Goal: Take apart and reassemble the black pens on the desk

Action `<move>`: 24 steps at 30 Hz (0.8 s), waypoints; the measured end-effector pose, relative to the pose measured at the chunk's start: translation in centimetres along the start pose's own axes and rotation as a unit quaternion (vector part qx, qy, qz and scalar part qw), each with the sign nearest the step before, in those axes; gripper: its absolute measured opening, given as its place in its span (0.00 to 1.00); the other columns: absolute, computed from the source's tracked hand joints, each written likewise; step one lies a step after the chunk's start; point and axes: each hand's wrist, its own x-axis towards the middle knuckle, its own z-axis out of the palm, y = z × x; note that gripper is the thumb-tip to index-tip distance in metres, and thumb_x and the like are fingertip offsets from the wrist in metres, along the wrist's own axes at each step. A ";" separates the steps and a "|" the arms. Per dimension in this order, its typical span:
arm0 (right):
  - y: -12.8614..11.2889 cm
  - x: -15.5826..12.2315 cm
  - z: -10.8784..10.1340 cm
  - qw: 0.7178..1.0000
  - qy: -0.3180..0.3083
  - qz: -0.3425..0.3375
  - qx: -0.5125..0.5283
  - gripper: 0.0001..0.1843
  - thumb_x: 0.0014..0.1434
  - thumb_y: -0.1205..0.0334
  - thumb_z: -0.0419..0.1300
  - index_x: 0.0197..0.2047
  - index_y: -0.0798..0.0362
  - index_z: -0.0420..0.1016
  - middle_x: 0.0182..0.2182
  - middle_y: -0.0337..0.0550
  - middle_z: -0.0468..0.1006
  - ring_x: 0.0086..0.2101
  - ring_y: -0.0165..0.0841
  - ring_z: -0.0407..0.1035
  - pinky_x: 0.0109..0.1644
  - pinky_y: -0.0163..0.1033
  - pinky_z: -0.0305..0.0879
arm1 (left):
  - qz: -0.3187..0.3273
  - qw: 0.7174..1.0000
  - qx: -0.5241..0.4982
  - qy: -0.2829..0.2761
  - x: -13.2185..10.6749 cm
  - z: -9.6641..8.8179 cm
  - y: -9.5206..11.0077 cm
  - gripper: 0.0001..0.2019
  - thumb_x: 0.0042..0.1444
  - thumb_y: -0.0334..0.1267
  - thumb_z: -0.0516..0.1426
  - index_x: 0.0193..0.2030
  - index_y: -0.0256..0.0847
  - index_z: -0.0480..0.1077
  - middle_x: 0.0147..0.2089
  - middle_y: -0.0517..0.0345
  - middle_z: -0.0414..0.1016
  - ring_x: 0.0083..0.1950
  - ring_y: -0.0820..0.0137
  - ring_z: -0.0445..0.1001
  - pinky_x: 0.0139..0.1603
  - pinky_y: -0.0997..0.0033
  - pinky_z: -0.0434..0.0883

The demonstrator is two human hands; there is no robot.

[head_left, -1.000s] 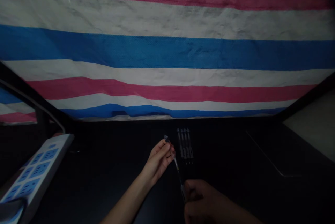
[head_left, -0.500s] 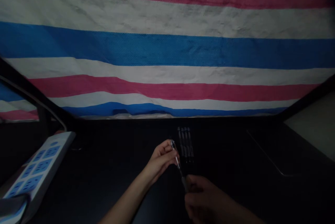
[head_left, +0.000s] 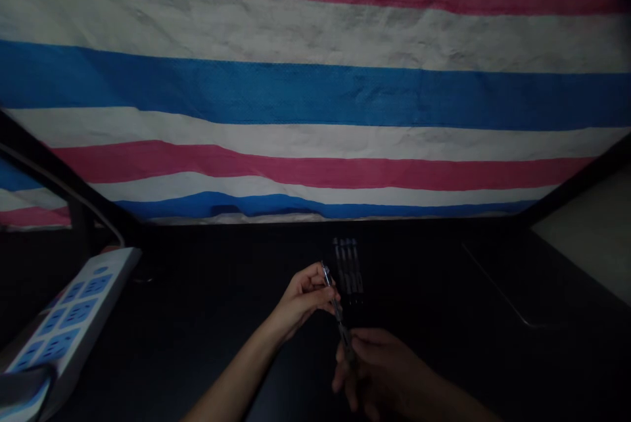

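Note:
I hold a thin pen [head_left: 335, 307] between both hands above a dark table [head_left: 207, 317]. My left hand [head_left: 304, 297] pinches its upper, clear end with fingertips closed. My right hand [head_left: 379, 369], in shadow at the bottom, has its fingers curled round the pen's lower end. Just beyond the hands, several similar pens [head_left: 348, 271] lie side by side in a neat row on the table.
A white power strip with blue sockets [head_left: 64, 317] lies at the left edge. A striped red, white and blue tarp [head_left: 315, 93] hangs behind the table. A dark flat sheet [head_left: 522, 284] lies at the right, with a pale wall beyond.
My hands have drawn closer together along the pen, the left moving slightly right and the right hand moving up. The pen now stands a little steeper.

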 end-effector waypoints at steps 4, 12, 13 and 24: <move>0.1 -0.1 -0.1 0.999 0.024 0.009 -0.036 0.22 0.56 0.50 0.62 0.45 0.56 0.63 0.32 0.50 0.80 0.26 0.33 0.75 0.19 0.27 0.62 | 0.018 1.000 -0.004 0.023 0.1 0.0 -0.2 0.11 0.49 0.35 0.66 0.33 0.35 0.68 0.28 0.57 0.74 0.27 0.74 0.74 0.26 0.79 0.71; 0.3 -0.2 -0.2 1.000 0.017 0.003 -0.011 0.24 0.60 0.42 0.54 0.42 0.58 0.65 0.31 0.51 0.79 0.26 0.33 0.75 0.19 0.29 0.63 | 0.019 1.000 -0.007 0.013 0.2 0.0 -0.5 0.12 0.49 0.35 0.66 0.33 0.35 0.67 0.28 0.58 0.74 0.27 0.75 0.73 0.27 0.78 0.72; 0.2 -0.2 -0.1 1.000 0.016 0.004 -0.010 0.25 0.61 0.42 0.53 0.44 0.58 0.64 0.33 0.53 0.79 0.27 0.34 0.76 0.20 0.29 0.64 | 0.020 1.000 -0.004 0.013 0.1 0.0 -0.5 0.12 0.49 0.35 0.66 0.33 0.35 0.67 0.28 0.58 0.74 0.27 0.75 0.74 0.27 0.78 0.72; 0.0 -0.2 -0.3 1.000 0.004 0.009 -0.011 0.25 0.59 0.44 0.55 0.45 0.59 0.66 0.29 0.50 0.78 0.24 0.32 0.74 0.20 0.30 0.64 | 0.020 1.000 -0.001 0.010 0.0 0.0 -0.6 0.11 0.49 0.35 0.66 0.33 0.35 0.67 0.29 0.58 0.74 0.28 0.75 0.73 0.27 0.78 0.72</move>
